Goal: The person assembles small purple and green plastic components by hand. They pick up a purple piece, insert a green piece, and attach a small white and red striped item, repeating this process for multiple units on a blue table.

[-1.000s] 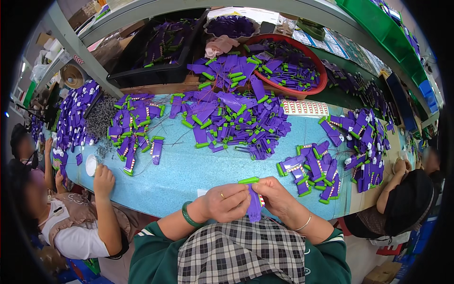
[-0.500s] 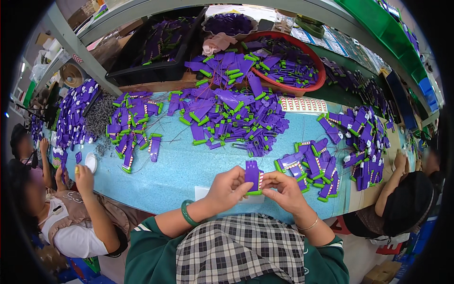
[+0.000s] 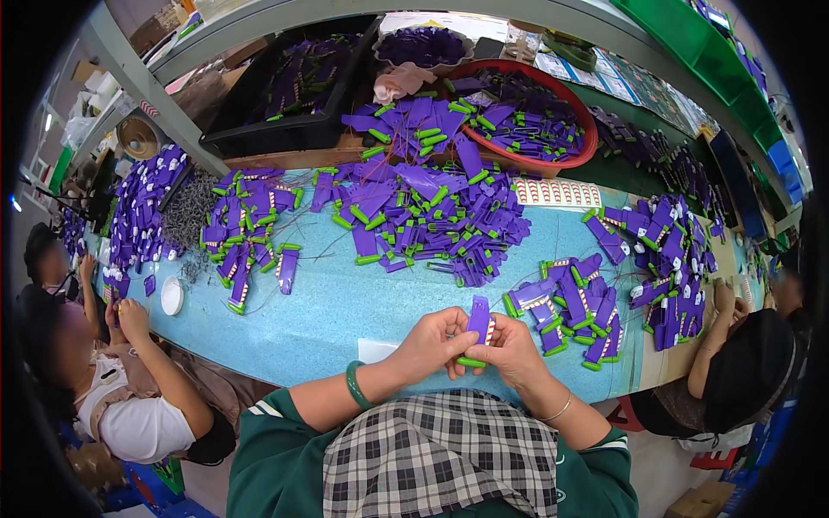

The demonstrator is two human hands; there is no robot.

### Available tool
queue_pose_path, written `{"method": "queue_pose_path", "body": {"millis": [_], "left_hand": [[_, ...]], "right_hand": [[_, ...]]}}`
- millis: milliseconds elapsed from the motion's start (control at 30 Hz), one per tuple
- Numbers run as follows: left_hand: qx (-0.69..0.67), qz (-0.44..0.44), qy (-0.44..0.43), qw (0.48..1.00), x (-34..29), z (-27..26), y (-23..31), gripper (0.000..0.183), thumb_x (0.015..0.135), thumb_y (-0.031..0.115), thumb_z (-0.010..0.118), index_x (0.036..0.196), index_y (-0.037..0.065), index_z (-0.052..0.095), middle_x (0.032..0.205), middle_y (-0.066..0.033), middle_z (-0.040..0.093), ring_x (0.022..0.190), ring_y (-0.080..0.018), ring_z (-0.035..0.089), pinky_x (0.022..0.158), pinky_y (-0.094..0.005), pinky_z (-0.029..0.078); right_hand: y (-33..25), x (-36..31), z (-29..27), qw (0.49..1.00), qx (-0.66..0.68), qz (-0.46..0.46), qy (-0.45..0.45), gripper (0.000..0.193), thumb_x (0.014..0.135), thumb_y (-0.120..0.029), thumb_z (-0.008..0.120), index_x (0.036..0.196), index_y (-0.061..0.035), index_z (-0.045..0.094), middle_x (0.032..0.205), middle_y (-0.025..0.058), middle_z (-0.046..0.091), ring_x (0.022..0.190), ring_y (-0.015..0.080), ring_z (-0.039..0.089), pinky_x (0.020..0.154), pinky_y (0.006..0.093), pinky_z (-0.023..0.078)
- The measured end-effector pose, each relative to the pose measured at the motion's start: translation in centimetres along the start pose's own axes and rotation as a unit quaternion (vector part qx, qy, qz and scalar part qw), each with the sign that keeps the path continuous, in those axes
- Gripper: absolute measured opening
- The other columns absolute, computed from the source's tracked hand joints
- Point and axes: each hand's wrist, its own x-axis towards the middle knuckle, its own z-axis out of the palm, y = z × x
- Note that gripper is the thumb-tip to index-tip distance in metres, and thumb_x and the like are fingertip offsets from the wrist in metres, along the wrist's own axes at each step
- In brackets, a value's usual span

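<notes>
Between my two hands, near the table's front edge, is a purple plastic part (image 3: pixel 479 319) with a green end piece and a red-and-white striped strip on its right side. My left hand (image 3: pixel 434 347), with a green bangle at the wrist, pinches it from the left near the green end. From the right, my right hand (image 3: pixel 515 349) grips it, thumb over the striped side. A white sheet (image 3: pixel 376 350) lies partly under my left forearm. To the right of my hands is a pile of striped purple and green parts (image 3: pixel 574 306).
A large heap of purple and green parts (image 3: pixel 432 211) fills the table's middle, with a striped sticker sheet (image 3: pixel 557 192) beside it. Behind stand a black tray (image 3: pixel 216 142) and a red basin (image 3: pixel 590 142). Shelf posts (image 3: pixel 164 116) rise at left. Co-workers sit on both sides.
Both hands have shifted slightly right, and the purple part has tilted, with its upper end now leaning right. My fingers have closed further around it. The co-worker's raised hand at left has lowered.
</notes>
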Motion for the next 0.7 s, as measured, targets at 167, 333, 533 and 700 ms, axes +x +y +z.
{"method": "queue_pose_path", "body": {"millis": [167,333,533,700], "left_hand": [[0.499,0.261,0.154,0.812,3.4,-3.1,0.7,0.012,0.084,0.01,0.063,0.094,0.005,0.057,0.074,-0.0047,0.057,0.057,-0.0165,0.06,0.05,-0.0315,0.049],[0.684,0.33,0.229,0.609,5.4,-5.6,0.6,0.02,0.073,0.005,0.067,0.091,0.005,0.059,0.084,-0.009,0.052,0.066,-0.0259,0.059,0.057,-0.034,0.05],[0.241,0.202,0.023,0.949,2.3,-3.9,1.4,0.017,0.081,0.004,0.066,0.094,0.005,0.056,0.09,-0.0078,0.06,0.074,-0.0184,0.062,0.066,-0.0272,0.051],[-0.164,0.068,-0.049,0.983,-0.5,-2.1,1.2,0.017,0.089,0.005,0.06,0.105,0.003,0.054,0.096,-0.009,0.062,0.084,-0.0152,0.063,0.071,-0.0271,0.051]], "right_hand": [[0.7,0.8,-0.8,0.985,0.055,-0.127,0.105,0.026,0.081,0.004,0.06,0.106,-0.0017,0.056,0.092,0.0035,0.061,0.08,0.0117,0.062,0.063,0.0247,0.054],[0.2,0.1,-2.4,0.977,-0.086,-0.185,0.057,0.039,0.083,0.004,0.058,0.121,0.0015,0.051,0.106,0.0043,0.052,0.092,0.0107,0.054,0.071,0.025,0.05],[-1.3,0.5,-1.8,0.961,-0.113,-0.253,-0.021,0.033,0.079,0.008,0.061,0.112,0.0023,0.061,0.111,0.0082,0.049,0.1,0.015,0.052,0.078,0.0267,0.05],[0.6,2.0,-0.6,0.97,0.064,-0.219,-0.084,0.028,0.079,0.008,0.063,0.106,0.0023,0.062,0.109,0.0104,0.056,0.096,0.0178,0.058,0.083,0.0308,0.05]]}}
